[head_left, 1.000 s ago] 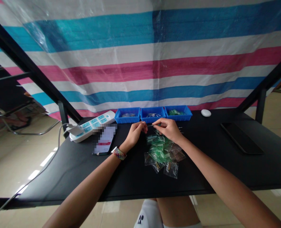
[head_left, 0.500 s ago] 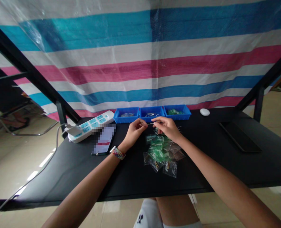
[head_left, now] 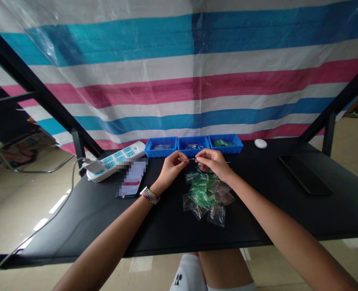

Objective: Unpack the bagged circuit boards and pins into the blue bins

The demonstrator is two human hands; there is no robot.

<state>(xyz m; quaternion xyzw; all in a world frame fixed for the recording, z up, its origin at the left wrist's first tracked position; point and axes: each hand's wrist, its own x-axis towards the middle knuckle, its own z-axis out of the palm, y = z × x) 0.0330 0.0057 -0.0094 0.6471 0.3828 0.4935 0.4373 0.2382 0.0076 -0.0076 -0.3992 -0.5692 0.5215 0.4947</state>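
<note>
This looks like a makeshift indoor workshop, a packing or assembly station. The landmark is the black surface (head_left: 242, 226), where the work is laid out. Along its far edge stand three blue parts bins (head_left: 188, 152) in a row, with small items in them; nearer its middle lies a heap of small plastic bags (head_left: 203, 192), some clear and some green. A white power strip (head_left: 121, 158) rests at its far left. Black frame posts (head_left: 30, 81) rise at its two sides, and behind it a striped plastic sheet (head_left: 121, 93) hangs as a rough partition. Glossy floor tiles (head_left: 148, 270) show below it, and a tubular metal seat frame (head_left: 42, 171) stands beyond its left end.
</note>
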